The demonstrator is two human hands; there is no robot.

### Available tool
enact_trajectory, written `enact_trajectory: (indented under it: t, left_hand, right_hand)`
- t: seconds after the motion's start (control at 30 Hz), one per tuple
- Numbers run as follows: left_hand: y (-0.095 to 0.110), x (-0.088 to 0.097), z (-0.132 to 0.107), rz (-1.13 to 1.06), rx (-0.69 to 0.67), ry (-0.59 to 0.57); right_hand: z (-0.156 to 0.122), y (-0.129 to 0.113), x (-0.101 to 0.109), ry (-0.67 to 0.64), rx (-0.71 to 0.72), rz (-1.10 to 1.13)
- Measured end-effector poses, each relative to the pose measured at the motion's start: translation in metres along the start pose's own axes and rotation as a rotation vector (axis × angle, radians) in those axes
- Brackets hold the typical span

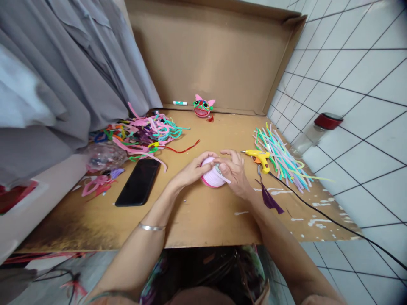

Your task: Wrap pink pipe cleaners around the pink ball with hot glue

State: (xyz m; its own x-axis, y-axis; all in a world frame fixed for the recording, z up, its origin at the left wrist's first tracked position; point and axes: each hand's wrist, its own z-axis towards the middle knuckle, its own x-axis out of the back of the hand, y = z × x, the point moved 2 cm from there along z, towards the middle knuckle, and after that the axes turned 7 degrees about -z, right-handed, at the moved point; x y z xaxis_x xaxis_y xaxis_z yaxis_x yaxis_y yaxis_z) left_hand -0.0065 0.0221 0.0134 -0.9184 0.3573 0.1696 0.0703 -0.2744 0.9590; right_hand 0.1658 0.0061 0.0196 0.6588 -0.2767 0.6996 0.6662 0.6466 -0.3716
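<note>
Between my hands, over the middle of the table, is a round piece wound from pale lilac pipe cleaner (212,178), with a darker pink edge along its lower side. My left hand (194,170) grips its left side, thumb laid across the top. On the right, the fingers of my right hand (234,171) are bent against the piece, and a short pale pipe cleaner end sticks out by the thumb. A greyish patch shows near the fingertips, too small to make out. Just right of my right hand lies a yellow hot glue gun (261,158) with a black cord.
Pipe cleaners (282,156) are spread at the right, a tangled heap (149,129) at the left. A black phone (138,182), a purple tassel (270,197) and a glass jar (318,131) lie around. A decorated animal head (202,108) and a glue stick (180,103) are by the cardboard (206,55).
</note>
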Motion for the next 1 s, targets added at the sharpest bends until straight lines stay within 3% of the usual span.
enact_trajectory:
  t: [0.2,1.0]
  left_hand:
    - [-0.001,-0.0003,0.0003,-0.011,-0.011,-0.008]
    - [0.0016,-0.0007,-0.0002,0.009,0.008,-0.008]
  right_hand:
    - [0.0004,0.0038,0.0024,0.075,-0.027,0.055]
    - [0.0006,0.0016,0.0009,-0.001,-0.03,0.004]
